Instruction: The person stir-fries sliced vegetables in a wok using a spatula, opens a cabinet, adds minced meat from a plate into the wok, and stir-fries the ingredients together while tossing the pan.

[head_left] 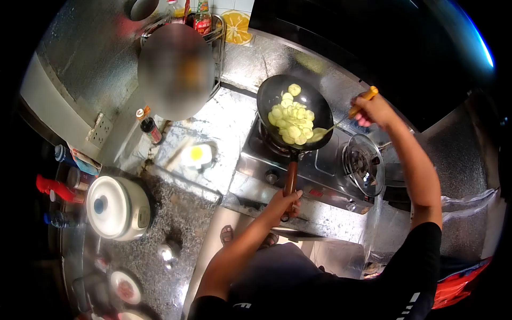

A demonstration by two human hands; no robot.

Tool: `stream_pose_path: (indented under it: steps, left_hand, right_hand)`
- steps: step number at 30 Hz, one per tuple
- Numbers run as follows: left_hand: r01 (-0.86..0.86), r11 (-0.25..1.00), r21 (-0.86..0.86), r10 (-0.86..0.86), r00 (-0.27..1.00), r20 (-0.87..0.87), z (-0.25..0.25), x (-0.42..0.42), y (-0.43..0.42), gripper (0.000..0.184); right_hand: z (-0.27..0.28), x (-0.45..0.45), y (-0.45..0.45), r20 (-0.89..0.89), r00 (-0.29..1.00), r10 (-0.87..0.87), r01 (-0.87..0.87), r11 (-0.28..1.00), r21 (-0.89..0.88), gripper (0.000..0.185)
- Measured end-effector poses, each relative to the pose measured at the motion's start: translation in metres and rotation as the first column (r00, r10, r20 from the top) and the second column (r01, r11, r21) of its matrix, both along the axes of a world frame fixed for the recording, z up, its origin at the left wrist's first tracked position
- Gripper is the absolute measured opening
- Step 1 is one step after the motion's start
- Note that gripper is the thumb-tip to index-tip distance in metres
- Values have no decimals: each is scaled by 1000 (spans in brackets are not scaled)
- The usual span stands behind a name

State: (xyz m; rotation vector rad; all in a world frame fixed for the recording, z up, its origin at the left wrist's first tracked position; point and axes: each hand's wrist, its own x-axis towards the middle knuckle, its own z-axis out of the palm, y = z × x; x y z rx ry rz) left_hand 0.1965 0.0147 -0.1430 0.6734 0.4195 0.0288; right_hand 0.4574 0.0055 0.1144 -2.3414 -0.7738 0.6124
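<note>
A dark wok [266, 101] sits on the left burner of the gas stove [250, 169], full of pale yellow-green vegetable slices [292, 120]. My left hand [285, 205] is closed around the wok's brown handle [291, 178]. Above the wok's right side, my right hand [373, 110] grips a spatula [367, 96] by its orange handle. Its thin metal shaft slants down to the left, and the blade touches the slices near the wok's right rim. Part of the blade is hidden among them.
Right of the wok, a glass lid [368, 178] leans over the other burner. A dark sauce bottle [151, 130] and a white dish with a yellow middle [197, 154] stand left. Farther left are a white rice cooker [133, 200] and a plate [114, 278] of pinkish food.
</note>
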Motion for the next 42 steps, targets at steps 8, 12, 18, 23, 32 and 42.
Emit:
stream_pose_path:
  steps: [8,12,18,23,32,42]
  left_hand:
    - [-63,992,-108,62,998,-7,-41,-37,-4,48]
    - [-114,993,-43,104,977,-187,-37,-81,2,56]
    - [-156,988,11,152,943,-298,-67,-134,-2,57]
    - [-356,933,51,339,824,-453,-94,-189,-57,50]
    - [-822,518,236,770,328,-548,-102,-292,-174,28]
    - [-883,-429,189,865,-462,-198,-183,-555,-93,10]
  right_hand:
    - [-57,-42,30,407,734,544,-612,789,49,18]
    - [-26,-91,-4,471,251,846,-683,499,-533,19]
    - [-55,-76,-33,459,94,883,-489,442,-752,23]
    - [-129,-79,-64,560,185,808,-593,546,-592,21]
    - [-206,-44,-120,531,438,726,-778,602,-182,57]
    - [-232,-38,-188,404,841,360,-469,858,211,38]
